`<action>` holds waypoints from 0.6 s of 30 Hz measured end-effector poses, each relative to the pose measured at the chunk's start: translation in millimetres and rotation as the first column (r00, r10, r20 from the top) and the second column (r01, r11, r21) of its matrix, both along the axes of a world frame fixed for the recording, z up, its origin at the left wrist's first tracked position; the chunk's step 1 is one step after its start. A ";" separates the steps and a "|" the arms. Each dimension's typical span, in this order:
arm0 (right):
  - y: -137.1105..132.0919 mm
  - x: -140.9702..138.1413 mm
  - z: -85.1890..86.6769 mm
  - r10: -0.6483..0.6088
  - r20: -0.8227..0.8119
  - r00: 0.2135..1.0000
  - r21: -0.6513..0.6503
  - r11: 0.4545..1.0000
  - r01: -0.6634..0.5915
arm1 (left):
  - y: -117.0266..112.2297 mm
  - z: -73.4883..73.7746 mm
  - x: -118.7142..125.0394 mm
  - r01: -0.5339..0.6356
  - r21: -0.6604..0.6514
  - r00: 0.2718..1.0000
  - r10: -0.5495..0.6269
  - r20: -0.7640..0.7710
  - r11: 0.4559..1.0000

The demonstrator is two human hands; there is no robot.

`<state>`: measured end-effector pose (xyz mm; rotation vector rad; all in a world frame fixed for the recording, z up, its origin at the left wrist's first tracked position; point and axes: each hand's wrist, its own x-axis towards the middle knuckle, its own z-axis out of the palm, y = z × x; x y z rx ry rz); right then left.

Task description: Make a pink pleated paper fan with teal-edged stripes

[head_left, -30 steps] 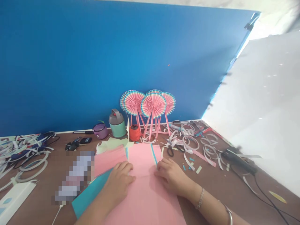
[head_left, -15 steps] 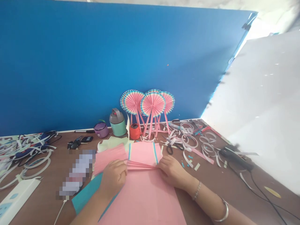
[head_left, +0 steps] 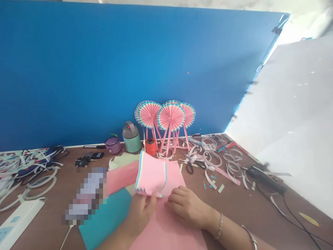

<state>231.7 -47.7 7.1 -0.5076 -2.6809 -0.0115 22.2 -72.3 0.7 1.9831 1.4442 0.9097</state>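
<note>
Our two hands work low over the pink sheet [head_left: 170, 227], close together; we take the spot between them as the dial's centre, the wall [head_left: 156, 62] at twelve. Our left hand [head_left: 142, 210] comes in from between seven and eight, thumb laid on top and fingers tucked under, closed on the pleated near edge of the blue-edged strip [head_left: 151, 170]. That strip tilts up from the grip toward eleven, its far left corner raised, over the pink sheet.

Our right hand [head_left: 187, 206] enters from four, palm down, knuckles up, fingers bent and bunched with their tips at the sheet; we can't tell whether they pinch any paper. A bracelet [head_left: 220, 225] sits at that wrist, a bangle [head_left: 251, 237] farther up the forearm.

At nine lies a teal sheet [head_left: 108, 213], half under our left forearm, and at ten another pink piece [head_left: 121, 176]. Scissors [head_left: 190, 168] lie at one, beside loose white loops [head_left: 212, 158] toward two. Finished round fans [head_left: 171, 117] stand at twelve.
</note>
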 end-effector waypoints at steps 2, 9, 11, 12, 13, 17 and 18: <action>-2.7 5.3 0.0 -0.016 -0.067 0.998 0.039 0.999 0.019 | -0.6 -4.3 -5.5 0.004 0.168 0.999 0.002 -0.040 0.986; -13.5 10.4 -1.5 -0.049 -0.293 0.955 0.313 0.939 0.144 | -1.8 -9.8 0.8 0.002 0.390 0.884 0.181 -0.431 0.921; -11.0 4.6 -0.2 -0.130 -0.229 0.965 0.228 0.956 0.183 | -1.8 -9.4 7.3 0.056 0.314 0.844 0.123 -0.521 0.948; -8.8 2.3 0.1 -0.163 -0.193 0.968 0.173 0.965 0.197 | -1.8 -8.8 9.8 0.085 0.274 0.827 0.085 -0.555 0.958; -6.2 0.7 -0.1 -0.186 -0.160 0.969 0.121 0.971 0.206 | -1.7 -8.1 11.5 0.113 0.239 0.811 0.050 -0.584 0.964; 5.3 2.5 -8.2 -0.256 -0.117 0.960 -0.041 0.967 0.253 | -0.5 -4.9 10.6 0.192 0.172 0.777 -0.043 -0.628 0.966; 8.1 4.2 -11.4 -0.287 -0.122 0.950 -0.071 0.957 0.280 | 0.1 -4.7 9.2 0.196 0.166 0.784 -0.053 -0.619 0.967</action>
